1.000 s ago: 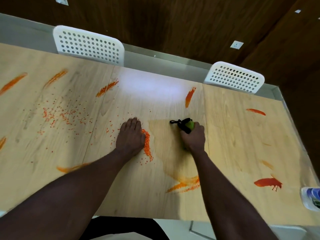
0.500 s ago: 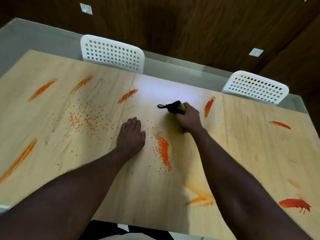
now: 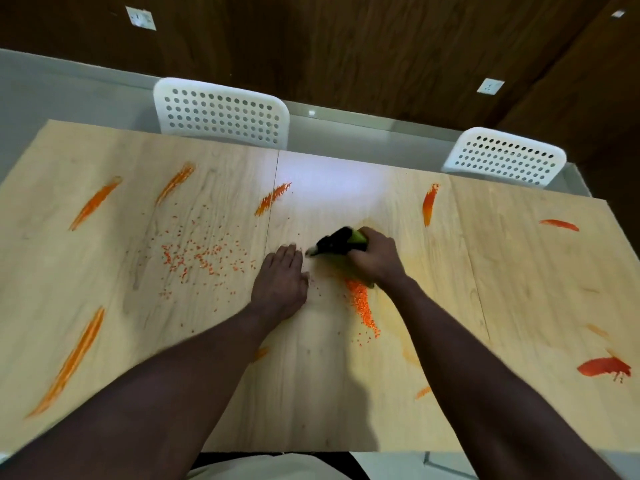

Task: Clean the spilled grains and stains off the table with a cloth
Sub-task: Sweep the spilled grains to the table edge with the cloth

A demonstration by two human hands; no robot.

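My right hand is closed on a green and black cloth pressed to the light wooden table, just past a ridge of gathered orange grains. My left hand lies flat, palm down, fingers together, a little left of the cloth and holding nothing. Loose orange grains are scattered to the left of my left hand. Orange streak stains mark the table at the far left, the near left, the far middle and beyond my right hand. A red stain sits at the near right.
Two white perforated chairs stand at the table's far edge, one at the middle and one on the right. A dark wooden wall with sockets rises behind them. The near table edge runs just above my lap.
My right hand has swept the cloth back toward me and leftward, close to my left hand. The grain ridge now lies right below the cloth. My left hand has stayed flat in place.
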